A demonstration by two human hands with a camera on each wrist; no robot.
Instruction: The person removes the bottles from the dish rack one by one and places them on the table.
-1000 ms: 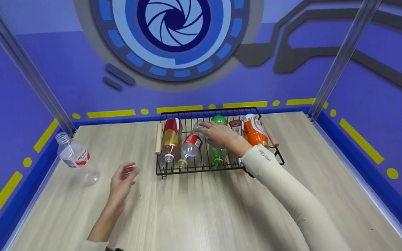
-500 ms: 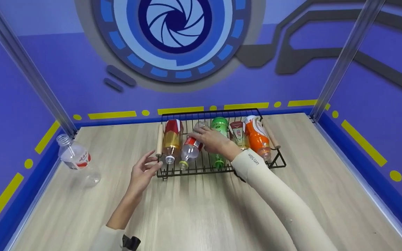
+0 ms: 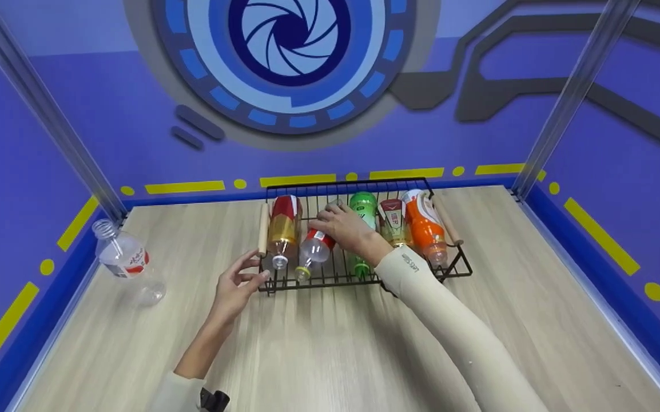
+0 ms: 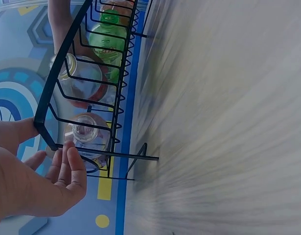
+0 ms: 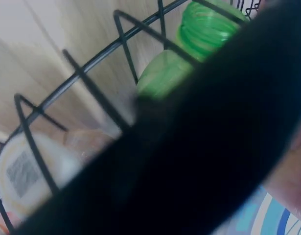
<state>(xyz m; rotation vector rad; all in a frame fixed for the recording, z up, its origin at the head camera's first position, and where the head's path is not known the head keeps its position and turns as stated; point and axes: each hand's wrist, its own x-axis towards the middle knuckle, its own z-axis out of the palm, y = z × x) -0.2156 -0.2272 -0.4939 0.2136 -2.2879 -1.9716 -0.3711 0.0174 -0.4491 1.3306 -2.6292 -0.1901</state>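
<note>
right hand (image 3: 346,228): we've got it reaching into the wire basket (image 3: 450,268), fingers laid over the clear bottle with the red label (image 3: 314,247). It looks like a grip curling round that bottle, though the fingertips sit on the far side so we can't see how far round they go.

left hand (image 3: 237,286): grip is relaxed and holding nothing, fingers loosely spread right at the basket's front-left corner.

bottle vs. grips: the red-label bottle lies on its side in the basket, cap end toward us. Its upper body is under our right hand, and its cap end sits near the left fingertips, with the basket's front rail between.

basket neighbours: an amber bottle (image 3: 282,229) lies to the left of ours, then a green bottle (image 3: 361,213), a brownish bottle (image 3: 393,223) and an orange bottle (image 3: 424,224) to the right, all lying down.

worktop (image 3: 330,355): the basket sits at the back edge. A separate clear bottle (image 3: 125,258) lies well apart at the far left.

head view only: the whole row, both arms, that stray bottle.

left wrist view only: a close look at bottle mouths through the basket bars, and our left thumb (image 4: 18,133) touching the corner wire, which the head view can't settle.

right wrist view: mostly blocked by something dark and blurry; we just catch green bottle and wire.
</note>
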